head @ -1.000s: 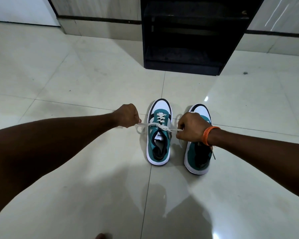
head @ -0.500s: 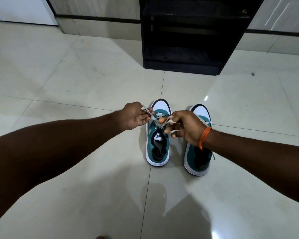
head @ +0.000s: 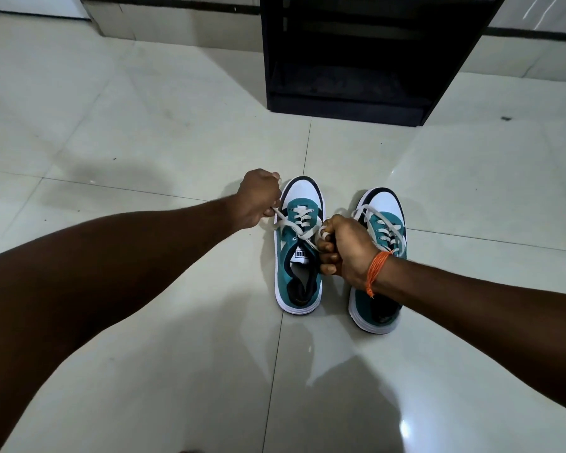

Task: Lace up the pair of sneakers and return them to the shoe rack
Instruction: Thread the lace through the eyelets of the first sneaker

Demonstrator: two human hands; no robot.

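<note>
1. Two teal and white sneakers stand side by side on the tiled floor point(head: 144, 142), toes pointing toward a black shoe rack point(head: 356, 60) just beyond them
2. The left hand point(head: 258, 197) is closed in a fist around one end of the white lace point(head: 291, 227) of the left sneaker point(head: 299, 250), beside its toe
3. The right hand point(head: 343, 246) is closed on the other end, low between the shoes, in front of the right sneaker point(head: 381, 256)
4. A second ago the lace was pulled flat sideways; half a second ago the hands met over the tongue; now they draw apart diagonally
5. This suggests a knot is being cinched; the rack step remains undone
</note>
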